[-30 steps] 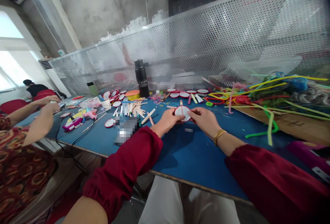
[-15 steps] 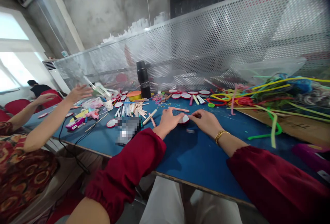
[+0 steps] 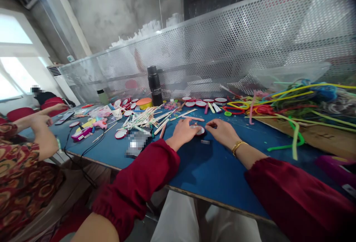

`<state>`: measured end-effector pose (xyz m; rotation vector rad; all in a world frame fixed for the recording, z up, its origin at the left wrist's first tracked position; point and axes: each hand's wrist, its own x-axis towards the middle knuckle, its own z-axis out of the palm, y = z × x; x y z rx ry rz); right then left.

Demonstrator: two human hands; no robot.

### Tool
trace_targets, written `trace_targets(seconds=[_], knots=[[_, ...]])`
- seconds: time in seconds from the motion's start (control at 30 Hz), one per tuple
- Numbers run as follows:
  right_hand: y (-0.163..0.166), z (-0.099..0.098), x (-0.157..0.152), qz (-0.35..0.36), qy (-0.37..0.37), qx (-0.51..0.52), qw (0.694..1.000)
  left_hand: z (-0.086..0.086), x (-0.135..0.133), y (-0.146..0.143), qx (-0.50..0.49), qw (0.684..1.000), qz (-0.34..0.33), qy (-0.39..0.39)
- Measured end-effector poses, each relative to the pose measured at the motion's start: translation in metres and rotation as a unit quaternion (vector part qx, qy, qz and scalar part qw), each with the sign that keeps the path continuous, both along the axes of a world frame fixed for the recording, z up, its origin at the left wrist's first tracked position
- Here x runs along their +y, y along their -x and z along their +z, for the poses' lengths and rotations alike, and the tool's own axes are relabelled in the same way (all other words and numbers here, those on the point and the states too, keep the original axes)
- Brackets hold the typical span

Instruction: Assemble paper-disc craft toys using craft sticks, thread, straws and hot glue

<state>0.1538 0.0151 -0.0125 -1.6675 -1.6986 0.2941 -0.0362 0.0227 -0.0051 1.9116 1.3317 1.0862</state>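
My left hand [image 3: 185, 133] curls over a small round lid [image 3: 199, 130], white inside with a red rim, low at the table; thumb and fingers rest on its near and left side. A tiny object [image 3: 195, 123] stands by the lid's far edge, too small to name. Just right of the lid my right hand [image 3: 221, 132] is closed in a pinch, apart from it; whatever is between the fingertips is hidden. A small clear piece [image 3: 205, 142] lies on the blue table [image 3: 214, 167] below my hands.
Thin sticks and pens [image 3: 143, 118] lie heaped left of my hands. A black bottle [image 3: 154, 86] stands behind, near several red-rimmed lids [image 3: 200, 103]. Pipe cleaners [image 3: 294, 95] pile at the right. A pink glue gun [image 3: 100, 124] and a co-worker's hand [image 3: 41, 121] are at left.
The co-worker's hands have drawn back to the left. More sticks lie spread across the heap, and a green bottle now shows. My left hand and the lid sit slightly lower.
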Motion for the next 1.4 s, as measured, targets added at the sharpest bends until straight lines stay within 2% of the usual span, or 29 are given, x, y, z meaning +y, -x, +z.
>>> trace_targets(seconds=[0.13, 0.23, 0.33, 0.43, 0.57, 0.77, 0.93, 1.03, 1.17, 1.2, 1.27, 1.33, 1.4], knots=[[0.001, 0.001, -0.001, 0.002, 0.004, 0.001, 1.0, -0.004, 0.001, 0.0, 0.019, 1.0, -0.006, -0.009], [0.001, 0.002, -0.002, 0.0, 0.005, 0.0, 1.0, -0.004, 0.003, 0.003, 0.058, 0.997, -0.01, -0.045], [0.002, 0.003, -0.002, -0.004, 0.008, 0.002, 1.0, 0.001, 0.012, 0.011, 0.125, 0.986, -0.001, -0.109], [0.003, 0.004, -0.003, -0.004, 0.011, 0.005, 1.0, 0.011, 0.027, 0.021, 0.205, 0.967, 0.043, -0.145], [0.003, 0.005, -0.005, -0.003, 0.013, 0.012, 1.0, 0.016, 0.045, 0.028, 0.298, 0.946, 0.088, -0.095], [0.005, 0.005, -0.007, -0.006, 0.008, 0.018, 1.0, 0.011, 0.049, 0.027, 0.322, 0.935, 0.138, -0.051], [0.003, 0.007, -0.006, -0.021, -0.008, 0.031, 0.999, 0.023, 0.05, 0.033, 0.277, 0.949, 0.144, -0.045], [0.002, 0.01, -0.006, -0.032, -0.032, 0.044, 0.998, 0.033, 0.047, 0.027, 0.218, 0.967, 0.123, -0.047], [0.005, 0.012, -0.007, 0.003, -0.076, 0.099, 0.992, 0.028, 0.025, -0.002, 0.119, 0.992, 0.045, -0.01], [0.006, 0.011, -0.007, 0.015, -0.078, 0.117, 0.99, 0.024, 0.019, -0.009, 0.018, 0.999, -0.003, 0.036], [0.008, 0.009, -0.006, 0.036, -0.077, 0.144, 0.986, 0.017, 0.008, -0.02, -0.109, 0.984, -0.075, 0.117], [0.008, 0.007, -0.006, 0.048, -0.076, 0.165, 0.982, 0.015, 0.002, -0.022, -0.135, 0.974, -0.117, 0.14], [0.008, 0.008, -0.007, 0.046, -0.073, 0.178, 0.98, 0.02, 0.002, -0.017, -0.107, 0.982, -0.122, 0.101]])
